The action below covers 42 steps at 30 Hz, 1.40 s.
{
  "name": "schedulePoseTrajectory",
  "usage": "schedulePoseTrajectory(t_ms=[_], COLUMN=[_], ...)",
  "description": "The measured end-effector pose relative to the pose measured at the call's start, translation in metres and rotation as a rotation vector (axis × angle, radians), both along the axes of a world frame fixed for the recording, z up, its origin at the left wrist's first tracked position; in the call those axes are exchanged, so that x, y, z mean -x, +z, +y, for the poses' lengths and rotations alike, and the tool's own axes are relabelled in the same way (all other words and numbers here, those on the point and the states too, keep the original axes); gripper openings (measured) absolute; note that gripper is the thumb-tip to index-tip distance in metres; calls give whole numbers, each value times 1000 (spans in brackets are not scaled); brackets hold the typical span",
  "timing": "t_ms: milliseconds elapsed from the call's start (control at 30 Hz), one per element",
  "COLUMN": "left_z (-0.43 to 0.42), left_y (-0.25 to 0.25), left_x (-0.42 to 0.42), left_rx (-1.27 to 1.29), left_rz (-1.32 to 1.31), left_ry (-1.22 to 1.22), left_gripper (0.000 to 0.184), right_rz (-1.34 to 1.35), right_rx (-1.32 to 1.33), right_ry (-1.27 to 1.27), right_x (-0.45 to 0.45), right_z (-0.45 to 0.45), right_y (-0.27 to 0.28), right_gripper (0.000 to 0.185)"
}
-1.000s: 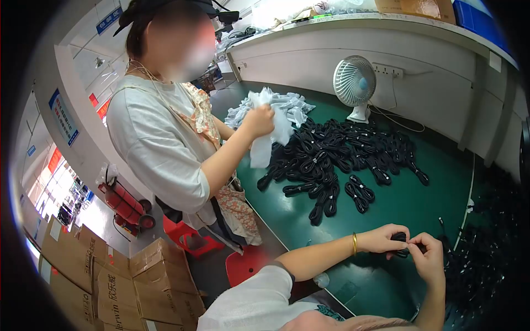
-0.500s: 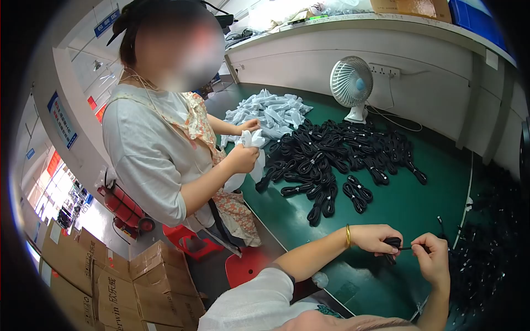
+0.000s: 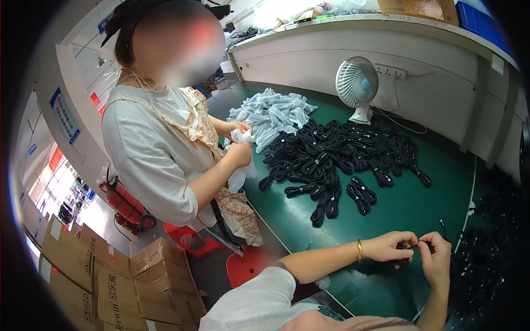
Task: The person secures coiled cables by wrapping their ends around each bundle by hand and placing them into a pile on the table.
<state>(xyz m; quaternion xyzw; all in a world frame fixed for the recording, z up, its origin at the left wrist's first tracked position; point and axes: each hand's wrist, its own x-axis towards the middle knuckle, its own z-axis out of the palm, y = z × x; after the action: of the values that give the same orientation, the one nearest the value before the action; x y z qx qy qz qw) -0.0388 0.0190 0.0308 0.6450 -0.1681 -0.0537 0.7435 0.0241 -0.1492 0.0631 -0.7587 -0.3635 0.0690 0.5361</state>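
Observation:
My left hand (image 3: pixel 391 246), with a gold bangle at the wrist, is closed around a folded black cable bundle (image 3: pixel 406 259). Fingers cover most of that bundle. Close beside it, my right hand (image 3: pixel 437 257) pinches the cable at the bundle's side, thumb and fingers pressed together. Both hands are just above the green tabletop (image 3: pixel 430 207). Beyond them lies a heap of coiled black cables (image 3: pixel 326 151), many with small pale bands or ends. Two cable coils (image 3: pixel 361 194) sit a little apart at its near edge.
A co-worker (image 3: pixel 149 149) at the left handles a white bag (image 3: pixel 241 136). Behind stand a heap of white wrapped packets (image 3: pixel 270 113) and a small fan (image 3: pixel 358 83). Loose black cables (image 3: pixel 486 243) fill the right side. A red stool (image 3: pixel 248 266) and cartons (image 3: pixel 160 276) are lower left.
My hands have come closer together, my left moving right, and the stretch of cable between them has shortened. The co-worker's hands have moved closer together around the white bag.

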Motion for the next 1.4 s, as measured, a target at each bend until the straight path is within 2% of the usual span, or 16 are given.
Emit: schedulePoseTrajectory(t_ms=[100, 200, 300, 433, 500, 533, 600, 833, 900, 933, 967, 1000, 1067, 1167, 1300, 1400], left_z=[5, 8, 3, 0, -2, -3, -1, 2, 3, 2, 4, 10, 25, 36, 36, 34], left_y=[-5, -5, -1, 5, 9, 9, 3, -12, -15, -10, -7, -12, -18, -30, -31, -30], left_x=[-4, -3, 2, 6, 9, 10, 9, 8, 1, -1, -7, -16, -24, -29, -29, -28], left_rx=[-261, -328, -517, -584, -616, -652, -660, -662, -562, -235, 82, 303, 586, 870, 952, 953], left_rz=[-14, -162, -276, -393, -409, -422, -444, -455, -439, 84, 186, 157, 265, 371, 375, 429], left_ry=[78, 106, 110, 178, 193, 215, 239, 327, 385, 377, 390, 458, 511, 497, 572, 580], left_gripper=[16, 16, 17, 16, 15, 14, 13, 11, 14, 15, 14, 15, 21, 19, 23, 30], right_rz=[129, 189, -173, -293, 32, 37, -110, -120, 375, 422, 313, 129, 175, 113, -416, -520], right_rx=[-29, -4, 54, 4, 42, 47, 46, -36, -106, -98, -164, -88, 16, 137, 96, 94], right_ry=[19, 41, 102, 126, 23, 22, 72, 113, 129, 27, -15, -87, -82, 207, 137, 129], right_x=[1, -7, -3, -3, 5, 4, 0, -5, -6, -2, -1, -2, -1, 5, 17, 13], right_z=[2, -6, -7, -11, -11, -11, -10, 8, 9, 14, 16, 16, 15, 16, 26, 25], right_y=[0, 0, 8, 8, 10, 7, 0, -13, -21, -18, -31, -37, -25, -27, -34, -48], right_gripper=[5, 7, 3, 3, 4, 4, 6, 7, 4, 15, 34, 52, 64, 76, 45, 38])
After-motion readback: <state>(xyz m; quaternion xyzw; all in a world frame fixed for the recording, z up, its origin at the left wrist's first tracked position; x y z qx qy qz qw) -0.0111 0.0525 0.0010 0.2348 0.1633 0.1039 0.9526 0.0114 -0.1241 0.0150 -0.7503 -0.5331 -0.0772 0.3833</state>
